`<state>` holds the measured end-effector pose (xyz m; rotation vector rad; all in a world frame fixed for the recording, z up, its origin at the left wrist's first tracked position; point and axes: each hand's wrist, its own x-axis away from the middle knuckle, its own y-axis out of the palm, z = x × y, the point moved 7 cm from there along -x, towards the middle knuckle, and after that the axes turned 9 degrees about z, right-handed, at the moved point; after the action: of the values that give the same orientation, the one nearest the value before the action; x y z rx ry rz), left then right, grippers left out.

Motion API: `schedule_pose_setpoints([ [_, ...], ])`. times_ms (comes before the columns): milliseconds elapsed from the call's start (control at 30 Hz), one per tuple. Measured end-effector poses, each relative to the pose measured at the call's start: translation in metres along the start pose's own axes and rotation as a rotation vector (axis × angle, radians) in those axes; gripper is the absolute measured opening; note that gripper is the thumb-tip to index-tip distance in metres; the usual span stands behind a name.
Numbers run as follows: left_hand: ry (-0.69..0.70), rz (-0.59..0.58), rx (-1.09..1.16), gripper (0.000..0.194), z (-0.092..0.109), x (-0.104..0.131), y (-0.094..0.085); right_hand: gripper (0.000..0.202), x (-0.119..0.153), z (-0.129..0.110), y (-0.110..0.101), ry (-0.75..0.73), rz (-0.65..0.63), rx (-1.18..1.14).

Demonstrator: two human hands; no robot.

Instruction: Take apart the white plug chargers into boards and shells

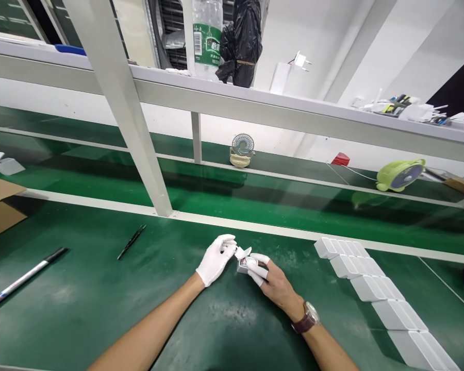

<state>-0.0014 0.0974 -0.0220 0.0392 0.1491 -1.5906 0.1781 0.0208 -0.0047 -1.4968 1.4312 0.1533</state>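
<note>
A small white case (243, 266) with an uneven, partly raised white piece on top stands on the green tabletop (170, 319) between my hands. My left hand (216, 257), in a white glove, pinches at a small white piece (240, 252) at the case's upper left. White finger covers are on the fingers of my right hand (272, 281), which grip the case from its right side. What lies inside the case is too small to tell, apart from some dark and red detail.
White boxes (377, 287) form a diagonal row at the right. Black tweezers (131, 242) and a marker-like stick (25, 278) lie left, near a cardboard box (0, 206). Beyond a pale rail (247, 225) runs a green belt; a slanted post (119, 103) rises behind.
</note>
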Motion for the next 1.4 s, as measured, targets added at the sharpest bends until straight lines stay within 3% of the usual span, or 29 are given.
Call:
schedule_pose_setpoints([
  [200, 0.079, 0.021, 0.018, 0.041, 0.002, 0.003, -0.003, 0.064, -0.026, -0.017, -0.034, -0.102, 0.167, 0.033],
  [267, 0.091, 0.032, 0.023, 0.040, 0.005, 0.005, -0.004, 0.065, -0.028, -0.018, -0.036, -0.116, 0.199, 0.077],
  [433, 0.183, -0.024, -0.073, 0.048, 0.019, 0.011, 0.002, 0.054, -0.011, -0.002, 0.003, -0.019, -0.005, 0.092],
  [533, 0.205, -0.047, -0.198, 0.046, 0.019, 0.013, 0.007, 0.053, -0.001, 0.006, 0.016, 0.027, -0.043, 0.092],
  [667, 0.227, -0.017, -0.316, 0.029, 0.013, 0.011, 0.007, 0.056, 0.002, 0.008, 0.012, 0.027, -0.002, 0.100],
  [867, 0.283, -0.042, -0.349, 0.024, 0.013, 0.009, 0.009, 0.063, 0.003, 0.012, 0.003, 0.112, 0.074, 0.053],
  [1100, 0.287, -0.062, -0.361, 0.024, 0.015, 0.007, 0.011, 0.050, 0.003, 0.011, 0.017, 0.066, -0.065, 0.125],
  [1167, 0.276, -0.073, -0.377, 0.028, 0.014, 0.007, 0.012, 0.048, 0.002, 0.010, 0.018, 0.077, -0.055, 0.112],
  [1300, 0.257, 0.013, -0.384, 0.056, 0.015, 0.006, 0.008, 0.045, -0.001, 0.020, 0.015, 0.212, 0.042, -0.034],
  [1400, 0.324, 0.094, -0.393, 0.072, 0.021, 0.007, 0.004, 0.041, 0.000, 0.041, 0.013, 0.496, 0.206, -0.400],
])
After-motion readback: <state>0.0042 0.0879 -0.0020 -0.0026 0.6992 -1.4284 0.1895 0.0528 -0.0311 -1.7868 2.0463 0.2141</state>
